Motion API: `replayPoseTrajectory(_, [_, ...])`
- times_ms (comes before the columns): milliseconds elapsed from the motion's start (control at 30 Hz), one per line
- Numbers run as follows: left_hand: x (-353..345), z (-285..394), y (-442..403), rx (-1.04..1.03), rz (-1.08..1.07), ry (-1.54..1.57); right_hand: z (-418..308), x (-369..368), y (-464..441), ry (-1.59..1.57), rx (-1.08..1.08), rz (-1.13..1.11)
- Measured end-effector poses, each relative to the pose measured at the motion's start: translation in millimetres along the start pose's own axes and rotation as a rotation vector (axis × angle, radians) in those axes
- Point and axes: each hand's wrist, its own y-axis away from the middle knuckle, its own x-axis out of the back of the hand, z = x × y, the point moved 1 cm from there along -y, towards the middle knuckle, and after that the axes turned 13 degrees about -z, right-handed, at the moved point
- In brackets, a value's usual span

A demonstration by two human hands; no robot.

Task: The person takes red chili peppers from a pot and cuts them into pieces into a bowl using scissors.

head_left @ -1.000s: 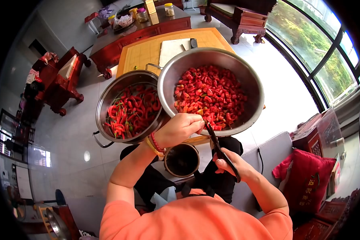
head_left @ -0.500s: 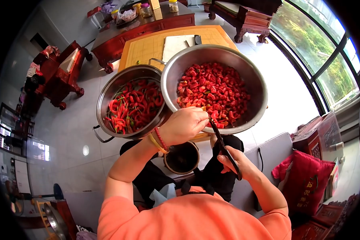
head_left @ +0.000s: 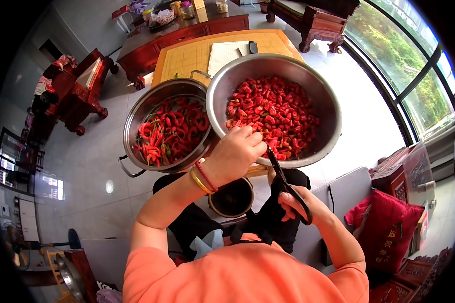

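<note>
Cut red peppers fill the bottom of a large metal basin. Whole red peppers lie in a metal pot to its left. My left hand, with a red and a yellow band at the wrist, is closed over the basin's near rim; what its fingers pinch is hidden. My right hand grips black scissors by the handles, their blades pointing up to the left hand's fingertips at the rim.
A wooden table bears both vessels and a white board. Below the rims, a dark round container stands between my knees. A red cushion lies at the right, by a grey seat.
The view has shifted slightly, so the basin and pot sit a little higher and further right. Both hands stay near the basin's rim, the scissors still in the right hand.
</note>
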Motion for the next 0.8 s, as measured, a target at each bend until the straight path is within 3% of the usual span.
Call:
replayPoseTrajectory(267, [-2, -1, 5, -0.129, 0.074, -0.153, -9, -1, 1, -0.096, -0.02, 0.011])
replayPoseTrajectory(400, [-2, 11, 31, -0.08, 0.143, -0.109, 1, 6, -3, -0.248, 0.013, 0.084])
replayPoseTrajectory(567, [-34, 26, 80, -0.017, -0.059, -0.046, 11, 6, -2, -0.237, 0.133, 0.065])
replayPoseTrajectory(667, [-53, 25, 97, 0.073, -0.055, 0.024, 13, 6, -6, -0.22, 0.166, 0.049])
replayPoseTrajectory(800, [-7, -5, 103, 0.182, -0.015, 0.0, 14, 6, -7, -0.191, 0.168, 0.06])
